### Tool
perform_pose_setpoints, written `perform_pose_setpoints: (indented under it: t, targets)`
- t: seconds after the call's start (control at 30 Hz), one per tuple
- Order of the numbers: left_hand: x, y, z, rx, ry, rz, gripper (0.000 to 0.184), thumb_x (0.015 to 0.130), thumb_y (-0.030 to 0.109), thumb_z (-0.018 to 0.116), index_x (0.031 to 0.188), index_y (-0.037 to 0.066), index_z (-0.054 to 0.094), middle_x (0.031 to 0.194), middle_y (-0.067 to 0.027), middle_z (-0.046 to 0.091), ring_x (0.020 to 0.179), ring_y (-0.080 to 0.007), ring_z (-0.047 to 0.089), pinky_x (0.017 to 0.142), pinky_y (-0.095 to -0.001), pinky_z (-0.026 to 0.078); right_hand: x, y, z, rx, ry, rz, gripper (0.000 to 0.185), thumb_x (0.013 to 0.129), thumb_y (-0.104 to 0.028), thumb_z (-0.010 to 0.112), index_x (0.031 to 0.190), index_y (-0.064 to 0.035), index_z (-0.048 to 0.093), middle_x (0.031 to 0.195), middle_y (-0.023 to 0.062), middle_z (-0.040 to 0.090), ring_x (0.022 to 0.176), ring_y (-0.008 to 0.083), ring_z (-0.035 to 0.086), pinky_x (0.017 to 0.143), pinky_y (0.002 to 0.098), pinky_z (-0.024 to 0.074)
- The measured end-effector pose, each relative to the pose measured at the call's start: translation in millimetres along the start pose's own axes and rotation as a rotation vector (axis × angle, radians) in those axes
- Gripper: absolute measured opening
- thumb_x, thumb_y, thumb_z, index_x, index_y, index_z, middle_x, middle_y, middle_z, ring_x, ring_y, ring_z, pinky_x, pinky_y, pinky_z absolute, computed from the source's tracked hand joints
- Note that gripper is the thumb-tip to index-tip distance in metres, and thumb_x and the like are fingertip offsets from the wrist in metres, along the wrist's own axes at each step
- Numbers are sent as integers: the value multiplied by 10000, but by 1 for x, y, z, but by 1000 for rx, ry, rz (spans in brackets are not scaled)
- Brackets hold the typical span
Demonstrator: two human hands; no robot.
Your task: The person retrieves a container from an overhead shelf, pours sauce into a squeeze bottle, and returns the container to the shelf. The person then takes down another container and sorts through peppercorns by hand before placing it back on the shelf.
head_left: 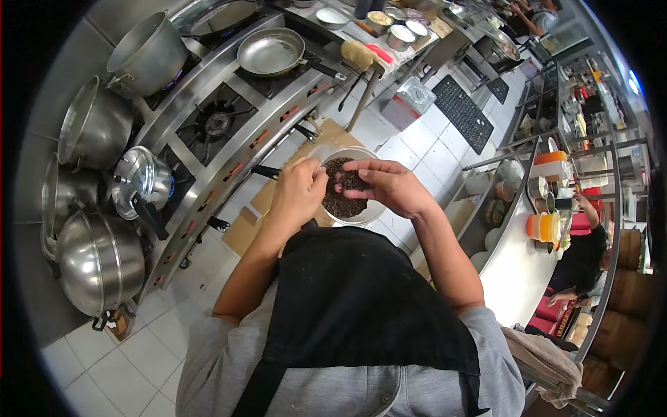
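A round whitish tub (376,213) is held up in front of my black apron, filled with small dark brown grains (342,206) that look like peppercorns. My left hand (300,191) is closed at the tub's left rim, with its fingertips partly hidden. Over the tub's right side, my right hand (390,184) has its fingers curled among the grains. Some dark grains show in the hollow between thumb and fingers, as if cupped there.
On my left runs a gas stove (217,124) with a frying pan (271,52), a pressure cooker (142,182) and large pots. To the right is a steel counter (511,267) with orange-filled containers (544,227). A metal tin (410,101) stands on the tiled floor. Other people work farther off.
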State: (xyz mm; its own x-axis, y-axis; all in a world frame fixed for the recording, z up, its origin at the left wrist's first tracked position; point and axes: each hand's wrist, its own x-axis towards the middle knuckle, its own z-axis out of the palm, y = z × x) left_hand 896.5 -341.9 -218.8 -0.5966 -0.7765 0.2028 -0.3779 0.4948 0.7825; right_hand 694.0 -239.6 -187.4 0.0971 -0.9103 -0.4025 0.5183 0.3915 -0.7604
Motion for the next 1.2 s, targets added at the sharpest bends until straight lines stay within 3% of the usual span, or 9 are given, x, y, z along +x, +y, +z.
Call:
perform_pose_setpoints:
  t: [0.13, 0.43, 0.6, 0.73, 0.83, 0.93, 1.03, 1.13, 1.2]
  targets:
    - [4, -7, -6, -3, 0, -5, 251, 917, 131, 617, 792, -61, 515, 745, -225, 524, 668, -401, 552, 607, -443, 410, -2, -1, -2, 98, -4, 22, 342, 1029, 9, 462, 1357, 84, 518, 1254, 232, 643, 1107, 317, 685, 995, 366, 578]
    - [2, -10, -9, -46, -10, -33, 259, 911, 139, 624, 777, -57, 521, 750, -222, 534, 670, -397, 553, 609, -448, 412, 6, 9, 5, -551, 111, -95, 285, 1016, 14, 514, 1281, 63, 606, 1223, 132, 679, 1081, 229, 699, 947, 327, 595]
    - [1, -10, -16, -41, -54, -75, 242, 909, 154, 617, 784, -52, 593, 800, -261, 607, 762, -455, 616, 698, -506, 482, 8, 6, 10, -226, 80, -42, 302, 1037, -30, 483, 1302, 68, 588, 1244, 175, 672, 1124, 288, 689, 977, 371, 584]
    - [-3, -20, -17, -69, -14, -43, 248, 909, 133, 623, 788, -60, 524, 749, -223, 534, 655, -380, 555, 599, -435, 413, 7, 4, 15, 91, 2, -10, 290, 1045, -26, 465, 1281, 95, 580, 1275, 204, 648, 1138, 308, 676, 986, 386, 580]
    - [-3, -24, -23, -77, -14, -55, 249, 911, 133, 622, 796, -63, 521, 745, -225, 530, 644, -375, 554, 591, -428, 411, 11, 7, 21, 27, 53, -13, 274, 1039, -1, 462, 1266, 82, 591, 1273, 180, 647, 1149, 277, 667, 984, 383, 578]
    - [-3, -27, -29, -70, -9, -63, 248, 913, 136, 622, 805, -64, 521, 745, -226, 531, 637, -373, 553, 586, -423, 409, 18, 13, 28, -342, 91, -96, 262, 1032, 17, 470, 1253, 64, 602, 1226, 150, 664, 1124, 240, 671, 964, 358, 581]
    - [-4, -31, -36, -76, -16, -78, 247, 915, 141, 623, 811, -62, 527, 745, -227, 533, 636, -371, 554, 586, -423, 409, 24, 11, 36, -405, 75, -97, 250, 1030, 33, 470, 1228, 46, 621, 1175, 113, 679, 1086, 198, 675, 946, 330, 582]
    - [-3, -32, -44, -73, -28, -111, 253, 916, 151, 621, 810, -61, 532, 744, -226, 532, 638, -367, 553, 592, -427, 411, 31, 17, 40, -440, 98, -175, 226, 1005, 9, 535, 1204, 53, 632, 1140, 140, 695, 1061, 210, 683, 913, 338, 580]
    - [-4, -34, -47, -59, -22, -124, 258, 915, 156, 620, 805, -60, 533, 740, -224, 528, 641, -367, 552, 597, -431, 412, 28, 12, 51, -828, 102, -221, 245, 968, -17, 588, 1199, 47, 635, 1131, 175, 694, 1038, 276, 692, 897, 379, 573]
